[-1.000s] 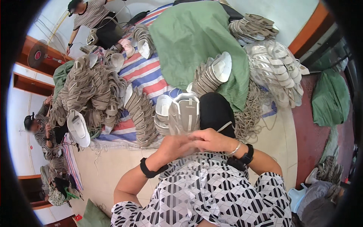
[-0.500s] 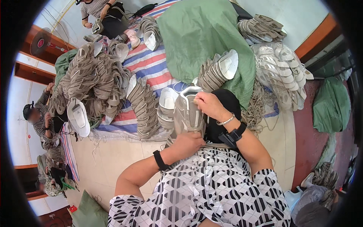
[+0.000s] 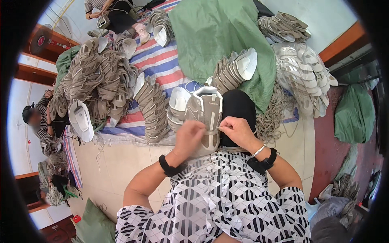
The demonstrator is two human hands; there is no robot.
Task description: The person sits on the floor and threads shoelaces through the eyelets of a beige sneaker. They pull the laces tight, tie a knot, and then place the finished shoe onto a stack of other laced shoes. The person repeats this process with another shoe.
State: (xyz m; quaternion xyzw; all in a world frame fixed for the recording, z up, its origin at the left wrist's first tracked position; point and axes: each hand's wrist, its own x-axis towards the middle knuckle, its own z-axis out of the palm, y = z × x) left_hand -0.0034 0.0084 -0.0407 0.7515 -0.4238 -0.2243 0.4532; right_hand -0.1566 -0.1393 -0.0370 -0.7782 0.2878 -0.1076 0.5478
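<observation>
A taupe shoe upper [image 3: 210, 106] with a white lining rests on my lap, its collar pointing away from me. A pale shoelace [image 3: 212, 132] crosses its front part. My right hand [image 3: 238, 130] is at the upper's right edge, thumb and forefinger pinched on the lace. On the left edge, my left hand [image 3: 189, 137] is curled and slightly blurred; whatever its fingers hold is hidden. Just left of the upper stands a short stack of similar uppers [image 3: 178, 106] with white linings.
Nested stacks of uppers [image 3: 150, 109] lie on a striped sheet [image 3: 162, 67]. A large heap [image 3: 95, 77] is at left, a green sack [image 3: 219, 32] ahead, and a bagged pile [image 3: 300, 77] and loose laces [image 3: 270, 115] at right. Other people sit at the far left.
My right hand has come down from the upper's collar to its right edge, beside the lace. My left hand has lifted and moved slightly up along the left edge.
</observation>
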